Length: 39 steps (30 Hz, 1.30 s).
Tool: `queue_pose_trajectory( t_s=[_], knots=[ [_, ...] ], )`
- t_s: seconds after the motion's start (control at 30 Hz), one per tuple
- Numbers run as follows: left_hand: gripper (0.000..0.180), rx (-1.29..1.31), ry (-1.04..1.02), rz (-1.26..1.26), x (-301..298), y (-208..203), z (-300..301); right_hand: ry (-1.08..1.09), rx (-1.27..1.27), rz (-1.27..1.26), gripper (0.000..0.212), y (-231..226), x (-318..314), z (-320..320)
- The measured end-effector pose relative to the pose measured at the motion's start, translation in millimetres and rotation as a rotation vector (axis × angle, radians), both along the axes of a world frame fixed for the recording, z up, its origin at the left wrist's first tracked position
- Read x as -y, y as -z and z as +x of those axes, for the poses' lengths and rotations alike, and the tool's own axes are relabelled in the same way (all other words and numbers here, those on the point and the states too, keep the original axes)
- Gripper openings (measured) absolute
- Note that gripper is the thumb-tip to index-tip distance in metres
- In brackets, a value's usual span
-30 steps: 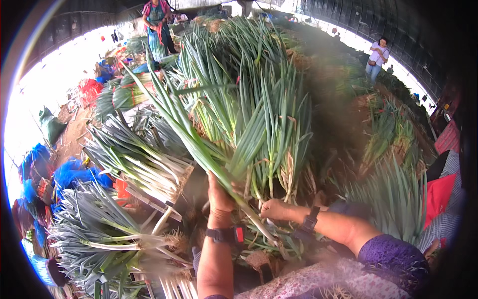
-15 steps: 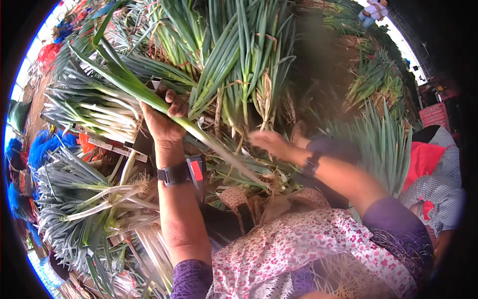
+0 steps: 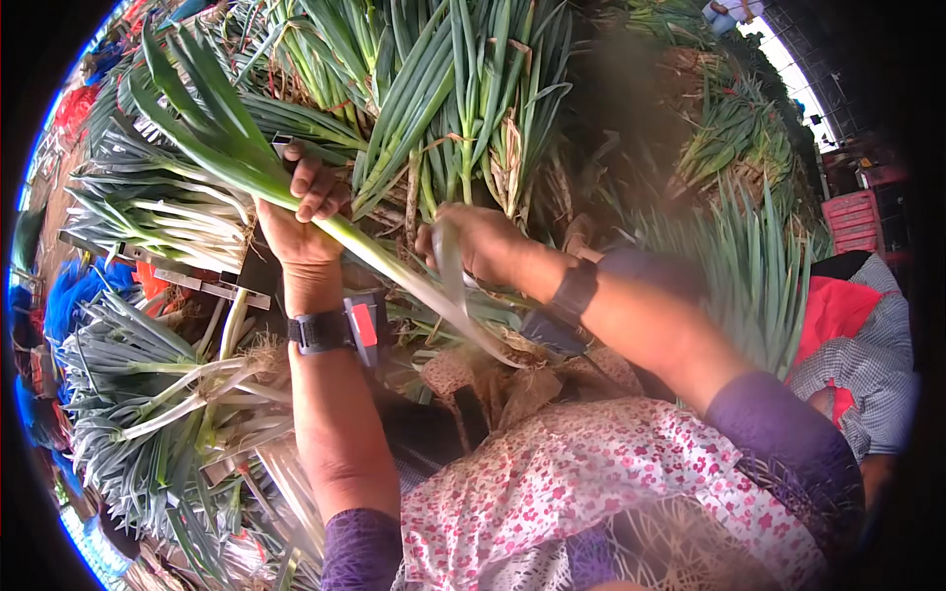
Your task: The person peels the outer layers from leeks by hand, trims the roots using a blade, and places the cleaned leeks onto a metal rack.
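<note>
My left hand (image 3: 304, 212) is closed round the upper stalk of a large scallion (image 3: 370, 250). Its green leaves fan out to the upper left, and the white stem slants down to the roots near my lap. Beside that stem, my right hand (image 3: 475, 241) has its fingers curled on a thin pale strip of leaf (image 3: 450, 264), somewhat blurred, which hangs down toward the white stem. Whether the strip's lower end still joins the stalk I cannot make out.
Trimmed scallions (image 3: 192, 222) lie on a metal stand at the left, with another pile (image 3: 128, 379) nearer. Upright bundles (image 3: 409, 89) lean ahead of me. More green leaves (image 3: 754, 266) stand at the right, by a person in a checked sleeve (image 3: 847, 364). A pink crate (image 3: 853, 222) is farther off.
My right hand has moved left and up to the stalk, its fingers now curled on a pale strip. My left hand keeps its hold on the scallion. The whole view has shifted slightly.
</note>
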<state>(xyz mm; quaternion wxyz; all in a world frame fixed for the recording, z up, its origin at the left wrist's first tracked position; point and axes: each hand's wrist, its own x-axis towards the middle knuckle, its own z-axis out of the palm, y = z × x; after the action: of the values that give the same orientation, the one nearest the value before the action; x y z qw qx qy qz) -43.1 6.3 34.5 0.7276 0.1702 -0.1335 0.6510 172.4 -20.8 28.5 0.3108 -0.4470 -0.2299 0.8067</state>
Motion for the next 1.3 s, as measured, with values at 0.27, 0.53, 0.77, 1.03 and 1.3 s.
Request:
queue_pose_trajectory(
  t_s=[0.27,0.53,0.77,1.03,1.3],
  knots=[
    [0.033,-0.081,-0.241,-0.289,1.9,16.7,-49.3,-0.575,0.801,1.511,0.025,-8.6,43.2,114.5],
    [0.051,-0.205,-0.484,-0.539,14.0,16.2,-80.0,-1.177,1.069,0.772,0.034,-18.9,133.2,264.9],
    [0.043,-0.278,-0.439,-0.575,8.9,18.4,-34.6,-0.585,0.706,1.104,0.075,-36.4,58.7,145.3],
    [0.041,-0.24,-0.297,-0.387,8.3,-3.0,23.0,-0.61,0.348,0.487,0.04,19.2,81.7,71.2],
    [0.035,-0.395,-0.348,-0.547,3.6,5.0,27.1,-0.736,0.633,0.624,0.054,47.9,111.2,102.8]
  ],
)
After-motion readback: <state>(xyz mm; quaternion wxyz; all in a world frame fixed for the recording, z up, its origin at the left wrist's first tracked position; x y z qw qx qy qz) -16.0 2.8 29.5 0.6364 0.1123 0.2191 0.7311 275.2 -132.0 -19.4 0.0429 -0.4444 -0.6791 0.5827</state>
